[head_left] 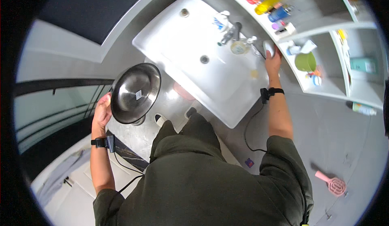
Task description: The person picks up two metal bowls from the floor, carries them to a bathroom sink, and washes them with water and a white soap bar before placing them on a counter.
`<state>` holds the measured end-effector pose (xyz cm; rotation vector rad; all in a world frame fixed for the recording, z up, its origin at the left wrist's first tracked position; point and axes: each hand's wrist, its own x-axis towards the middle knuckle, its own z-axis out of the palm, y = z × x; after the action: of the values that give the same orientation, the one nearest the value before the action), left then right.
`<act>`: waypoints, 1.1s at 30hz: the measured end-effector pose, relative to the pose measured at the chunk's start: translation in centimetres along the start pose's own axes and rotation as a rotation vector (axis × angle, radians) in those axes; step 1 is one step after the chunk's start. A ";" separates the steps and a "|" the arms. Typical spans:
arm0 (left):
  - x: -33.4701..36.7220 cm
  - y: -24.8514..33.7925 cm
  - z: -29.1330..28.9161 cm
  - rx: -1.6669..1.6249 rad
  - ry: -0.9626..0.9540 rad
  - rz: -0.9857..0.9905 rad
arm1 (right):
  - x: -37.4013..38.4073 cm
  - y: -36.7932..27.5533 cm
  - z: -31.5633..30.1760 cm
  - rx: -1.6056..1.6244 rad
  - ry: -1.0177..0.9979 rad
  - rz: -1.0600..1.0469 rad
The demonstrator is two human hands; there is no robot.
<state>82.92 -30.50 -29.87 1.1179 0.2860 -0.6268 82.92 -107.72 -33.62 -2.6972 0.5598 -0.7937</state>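
My left hand (103, 109) is closed on the rim of a round, shiny steel basin (129, 104). The basin is tilted, its hollow side facing me, and a small white label is stuck inside. Between the white sink (178, 47) and the shelf, my right hand (274, 61) is stretched out with its fingers round a white, rounded object (268, 47), whose kind I cannot make out. Close by on the sink's back edge stand a clear pump bottle (240, 47) with yellowish liquid, a grey tap (232, 34) and a white bottle (221, 21).
White wall shelves (320, 33) at the upper right hold several bottles and a green cup (305, 62). A pink hairbrush (335, 185) hangs on the grey wall at the right. A dark-framed glass panel (60, 104) stands at the left.
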 end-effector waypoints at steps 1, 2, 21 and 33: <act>-0.6 -0.3 0.9 0.031 0.148 0.018 | 0.6 0.2 0.8 0.029 -0.120 0.036; -1.3 0.0 3.1 0.085 0.249 0.039 | 0.5 2.7 1.9 -0.054 -0.138 -0.012; 2.5 -16.6 -15.9 0.553 0.456 0.114 | -20.1 -21.7 2.3 0.153 -0.684 -0.440; 5.5 -10.4 -4.8 0.783 0.277 0.314 | -20.7 -25.1 3.8 0.440 -0.835 0.141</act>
<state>81.53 -30.99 -42.52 1.9652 0.0874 -0.2933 76.19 -75.87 -37.15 -2.2505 0.3061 0.2486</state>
